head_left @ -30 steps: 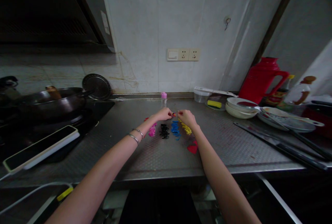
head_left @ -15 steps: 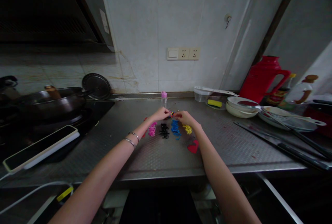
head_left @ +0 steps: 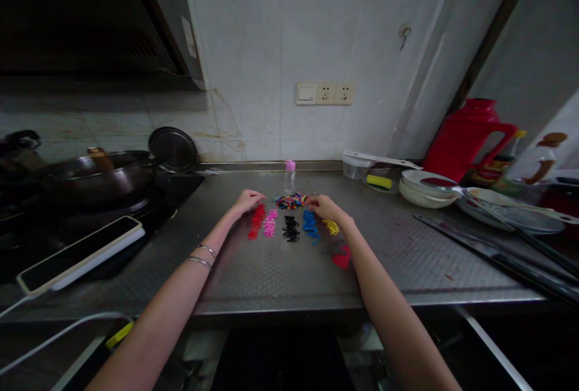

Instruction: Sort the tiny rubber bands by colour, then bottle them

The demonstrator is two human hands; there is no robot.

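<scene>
Small rubber bands lie sorted by colour on the steel counter (head_left: 280, 270): a red pile (head_left: 257, 222), a pink pile (head_left: 270, 224), a black pile (head_left: 290, 228), a blue pile (head_left: 310, 225) and a yellow pile (head_left: 332, 227). Behind them sits a mixed-colour heap (head_left: 291, 201). My left hand (head_left: 246, 201) hovers just above the far end of the red pile, fingers curled together. My right hand (head_left: 323, 206) rests at the right edge of the mixed heap, fingertips pinched. A small clear bottle with a pink cap (head_left: 289, 175) stands behind the heap.
A red object (head_left: 341, 256) lies beside my right forearm. A wok (head_left: 90, 177) and a phone (head_left: 79, 253) are on the left. Bowls and plates (head_left: 425, 189), a red jug (head_left: 465, 137) and long knives (head_left: 488, 252) fill the right side.
My left hand moved left from the mixed heap to the red pile. The right hand stayed at the heap. The camera shifted a little, so the heap and red pile show now.
</scene>
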